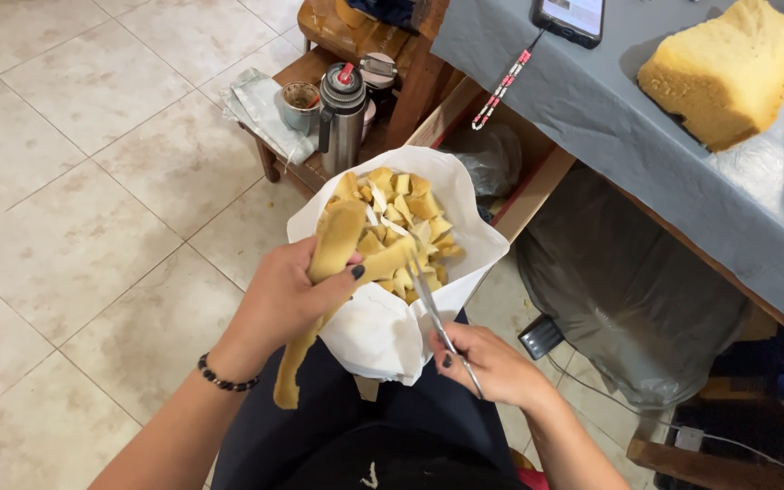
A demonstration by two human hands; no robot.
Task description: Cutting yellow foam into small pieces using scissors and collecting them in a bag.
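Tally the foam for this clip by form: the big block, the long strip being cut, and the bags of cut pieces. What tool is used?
Big yellow foam block on the table: 1
Long foam strip in the left hand: 1
White bag of cut foam pieces: 1
Scissors in the right hand: 1
Total: 4

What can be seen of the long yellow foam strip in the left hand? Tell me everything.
The foam strip is a long, thin, floppy band of yellow-tan sponge-like foam. The left hand pinches its upper part between thumb and fingers; the lower end hangs limp below the hand over the dark lap. Its upper part bends right over a white bag of cut foam bits, where scissors in the right hand meet it.
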